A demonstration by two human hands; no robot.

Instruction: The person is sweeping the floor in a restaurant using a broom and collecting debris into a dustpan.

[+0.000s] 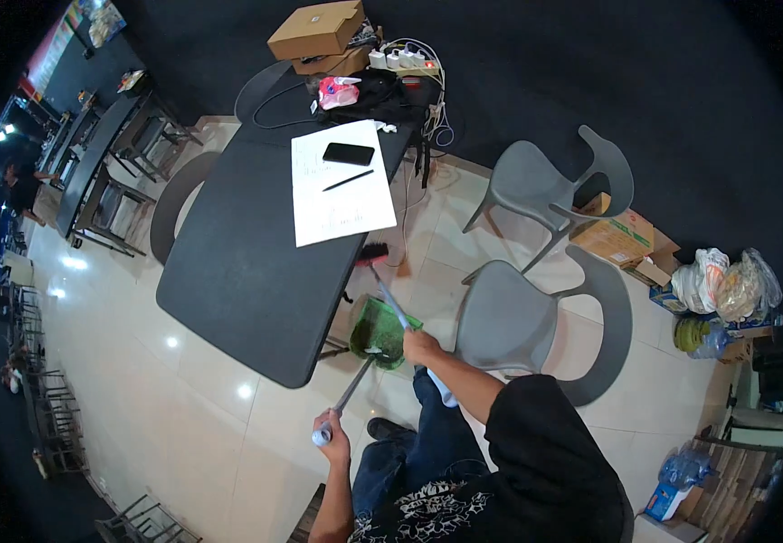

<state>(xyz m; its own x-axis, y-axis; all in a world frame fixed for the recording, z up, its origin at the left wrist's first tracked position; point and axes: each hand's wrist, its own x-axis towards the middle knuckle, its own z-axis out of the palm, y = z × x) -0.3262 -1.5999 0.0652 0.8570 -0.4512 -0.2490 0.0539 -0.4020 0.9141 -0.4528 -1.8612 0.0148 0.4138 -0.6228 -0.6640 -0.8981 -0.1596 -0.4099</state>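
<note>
My left hand (332,438) is closed around the upper end of the dustpan's long handle. That handle leads to a green dustpan (381,329) on the tiled floor beside the table, with some debris in it. My right hand (422,346) grips the broom's pole. The pole runs up and away to a broom head (372,254) with dark bristles and a red edge, close to the table's side and partly hidden. The broom head and the dustpan are apart.
A dark folding table (249,271) bears papers (344,210), a smartphone (348,153), a pen and a power strip (415,68). Two grey chairs (506,319) stand to the right. Cardboard boxes (612,237) and plastic bags (703,282) lie along the wall. A person (23,190) is far left.
</note>
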